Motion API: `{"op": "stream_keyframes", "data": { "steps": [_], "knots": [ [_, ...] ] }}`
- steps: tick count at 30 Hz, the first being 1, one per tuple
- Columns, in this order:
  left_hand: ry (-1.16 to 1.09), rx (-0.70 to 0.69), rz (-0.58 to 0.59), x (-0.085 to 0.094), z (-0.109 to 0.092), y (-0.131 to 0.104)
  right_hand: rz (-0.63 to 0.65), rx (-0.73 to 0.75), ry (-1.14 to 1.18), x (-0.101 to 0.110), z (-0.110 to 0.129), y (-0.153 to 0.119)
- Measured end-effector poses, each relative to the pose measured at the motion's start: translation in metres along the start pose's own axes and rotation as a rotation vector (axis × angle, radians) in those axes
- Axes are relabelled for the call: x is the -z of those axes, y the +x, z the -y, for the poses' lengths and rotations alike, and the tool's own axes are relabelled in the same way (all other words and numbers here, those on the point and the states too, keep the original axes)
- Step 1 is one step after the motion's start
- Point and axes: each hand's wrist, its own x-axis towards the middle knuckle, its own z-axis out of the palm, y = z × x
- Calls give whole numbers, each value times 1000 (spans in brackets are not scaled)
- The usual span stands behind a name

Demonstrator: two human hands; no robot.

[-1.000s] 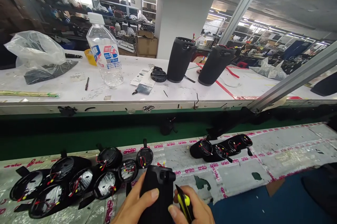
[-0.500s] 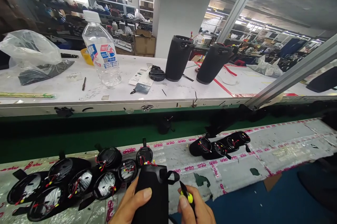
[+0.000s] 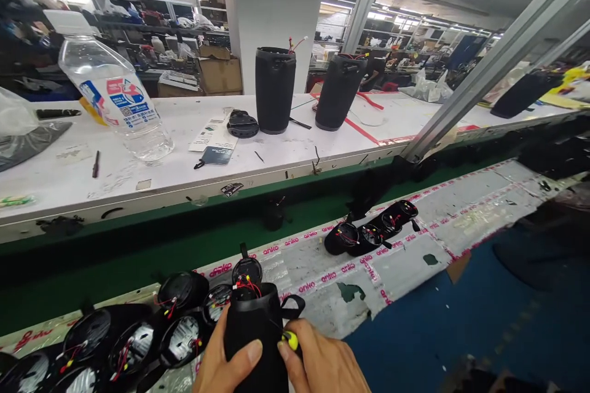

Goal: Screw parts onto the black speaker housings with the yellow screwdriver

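Speaker housing, black and cylindrical (image 3: 260,326), stands nearly upright between the two hands, over the near edge of the lower desk (image 3: 313,313). The left hand (image 3: 230,359) grips it from the left, thumb laid across the side facing the wearer, the fingers mostly hidden behind. The right hand (image 3: 320,359) is just to the housing's right, its fingers closed around a yellow-and-black hand tool (image 3: 291,340); the tool's tip is at the housing's side, though contact is hard to tell. A black strap loop (image 3: 295,305) sticks out from the housing's upper right, just above the right hand, and red wires (image 3: 247,287) rise at its open top. Left of the left hand lies a cluster of similar housings (image 3: 133,344) with wires showing. On the white desk (image 3: 175,181) beyond stand a plastic bottle (image 3: 120,95) and two upright black housings (image 3: 275,93).
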Motion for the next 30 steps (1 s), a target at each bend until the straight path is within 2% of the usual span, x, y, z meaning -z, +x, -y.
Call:
{"op": "stream_keyframes", "data": {
  "steps": [10,21,26,28,30],
  "knots": [
    [86,-28,-43,-5,-7,-3,80,1,14,1,-2,0],
    [86,10,12,-5,-8,0,92,-47,54,4,0,0],
    [195,-58,36,-4,-11,1,98,-13,42,7,-4,1],
    [266,-114,-15,-3,-11,2,108,26,37,6,-7,1],
    [367,-185,-118,-2,-9,4,141,59,30,6,-10,1]
  ]
}}
